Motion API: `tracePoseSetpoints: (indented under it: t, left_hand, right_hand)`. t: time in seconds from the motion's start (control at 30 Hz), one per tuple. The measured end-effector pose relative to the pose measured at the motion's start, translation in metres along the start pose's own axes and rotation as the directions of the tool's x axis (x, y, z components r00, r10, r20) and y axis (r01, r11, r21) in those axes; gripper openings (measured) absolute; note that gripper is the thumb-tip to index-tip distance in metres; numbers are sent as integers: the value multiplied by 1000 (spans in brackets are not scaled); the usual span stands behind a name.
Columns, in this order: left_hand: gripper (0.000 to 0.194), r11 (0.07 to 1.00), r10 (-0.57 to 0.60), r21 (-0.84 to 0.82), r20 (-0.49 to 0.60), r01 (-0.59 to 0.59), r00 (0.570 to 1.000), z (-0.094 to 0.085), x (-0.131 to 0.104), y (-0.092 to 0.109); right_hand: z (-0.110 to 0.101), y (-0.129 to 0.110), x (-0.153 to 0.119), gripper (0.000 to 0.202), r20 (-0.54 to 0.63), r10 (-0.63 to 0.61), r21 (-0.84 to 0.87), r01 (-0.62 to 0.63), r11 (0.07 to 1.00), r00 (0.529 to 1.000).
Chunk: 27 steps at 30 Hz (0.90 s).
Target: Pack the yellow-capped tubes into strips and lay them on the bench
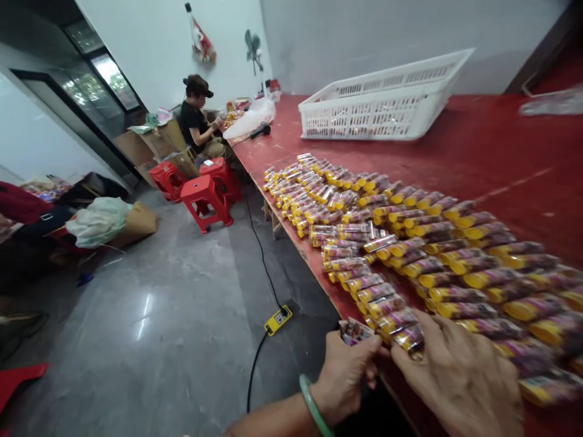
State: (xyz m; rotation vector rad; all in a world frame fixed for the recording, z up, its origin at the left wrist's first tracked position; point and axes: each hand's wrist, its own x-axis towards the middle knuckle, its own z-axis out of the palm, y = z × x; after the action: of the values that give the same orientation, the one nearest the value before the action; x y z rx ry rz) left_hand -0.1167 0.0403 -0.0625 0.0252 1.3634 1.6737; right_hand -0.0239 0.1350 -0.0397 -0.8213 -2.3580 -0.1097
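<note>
Red desk (501,152) spans frame right; the right hand (460,370), gripping a glossy yellow-purple tube (409,338), could nudge others off; left hand (345,369) pinches printed paper (356,331).

On the table (510,145), many rolls (421,267) in rows along the left edge, with a basket (364,121) behind them and a bag (250,121) at the far end. At the near part of this edge, a packet (355,332) in the left hand (348,364) and, to its right, the right hand (460,376) against the rolls. Left of the table, a power strip (278,320), farther the stools (200,191), and behind these, a person (195,124) beside cartons (157,144).
</note>
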Motion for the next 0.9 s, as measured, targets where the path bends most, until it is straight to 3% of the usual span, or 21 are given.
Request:
tracePoseSetpoints:
  t: [0.23,0.33,0.4,0.53,0.63,0.9]
  left_hand:
    - [42,1000,-29,0,5,29,1000,0,-4,6]
    - [42,998,22,56,6,-23,1000,1,-14,20]
    - [42,998,0,64,91,-6,996,1,-19,31]
    - [43,974,-226,97,348,205,910,2,-17,42]
    - [42,945,-327,170,422,281,846,3,-19,42]
    - [39,943,-333,166,428,289,840,8,-27,44]
  right_hand:
    - [4,7,4,35,-114,61,55,-55,997,992]
    - [-14,4,4,44,-143,71,164,-47,985,987]
    - [-29,1,1,52,-104,67,298,-33,954,992]
    - [-52,-10,-8,60,52,64,492,-82,867,997]
    - [-61,-15,-18,62,105,83,512,-125,850,991]
    - [-63,-17,-27,62,93,91,550,-128,826,991]
